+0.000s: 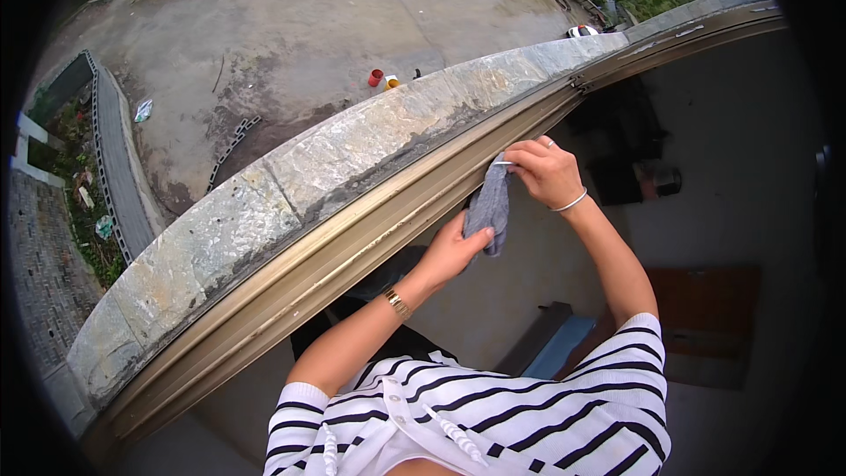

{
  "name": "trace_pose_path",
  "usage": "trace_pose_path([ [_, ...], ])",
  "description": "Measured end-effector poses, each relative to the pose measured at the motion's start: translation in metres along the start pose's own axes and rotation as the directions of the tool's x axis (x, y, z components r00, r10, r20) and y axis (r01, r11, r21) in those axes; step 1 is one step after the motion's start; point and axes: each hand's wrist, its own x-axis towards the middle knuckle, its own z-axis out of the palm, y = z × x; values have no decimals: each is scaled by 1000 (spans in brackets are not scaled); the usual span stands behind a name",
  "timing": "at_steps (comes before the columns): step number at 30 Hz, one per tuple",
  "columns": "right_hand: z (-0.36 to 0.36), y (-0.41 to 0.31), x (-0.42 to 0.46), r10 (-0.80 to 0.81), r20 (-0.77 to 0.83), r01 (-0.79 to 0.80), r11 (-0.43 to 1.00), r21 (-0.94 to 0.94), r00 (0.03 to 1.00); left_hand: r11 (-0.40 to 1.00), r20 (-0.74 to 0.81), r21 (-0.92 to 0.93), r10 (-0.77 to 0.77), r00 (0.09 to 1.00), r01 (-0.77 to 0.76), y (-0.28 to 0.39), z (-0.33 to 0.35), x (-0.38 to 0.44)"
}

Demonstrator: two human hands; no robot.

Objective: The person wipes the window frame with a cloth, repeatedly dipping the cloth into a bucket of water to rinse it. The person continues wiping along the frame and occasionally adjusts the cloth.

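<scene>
A grey cloth (488, 211) hangs between my hands, just inside the window frame. My left hand (456, 244) grips its lower part, with the thumb lying across the fabric. At the cloth's upper end, my right hand (545, 168) pinches a thin white item (504, 163) between thumb and fingers; its kind cannot be told. The metal window track (317, 244) runs diagonally beside both hands, with dirt specks along its ridges. Folds and fingers hide part of the cloth.
A rough stone ledge (357, 139) borders the track, with a concrete yard (297, 33) far below. Red (375, 77) and yellow (392, 84) containers stand in the yard. Indoors are a blue-topped piece of furniture (560, 347) and a brown wooden item (707, 317).
</scene>
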Motion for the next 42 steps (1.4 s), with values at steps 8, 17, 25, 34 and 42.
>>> trace_pose_path([
  [8, 5, -35, -68, 643, -2, -522, 625, 581, 766, 910, 9, 368, 202, 979, -191, -14, 21, -17],
  [17, 23, -59, -69, 810, 262, -466, 15, 885, 524, 992, 18, 122, -19, 1000, 16, -38, 31, -12],
  [25, 25, 38, -96, 862, 114, -553, 209, 807, 493, 999, 141, -3, -52, 989, 53, -41, 74, 71],
  [34, 3, 250, -79, 574, -191, -531, 814, 233, 796, 980, 149, -193, 69, 986, -40, -58, 161, 268],
  [42, 44, 295, -48, 145, -75, -135, 984, 118, 987, 989, 16, -136, 63, 998, -60, -87, 111, 293],
])
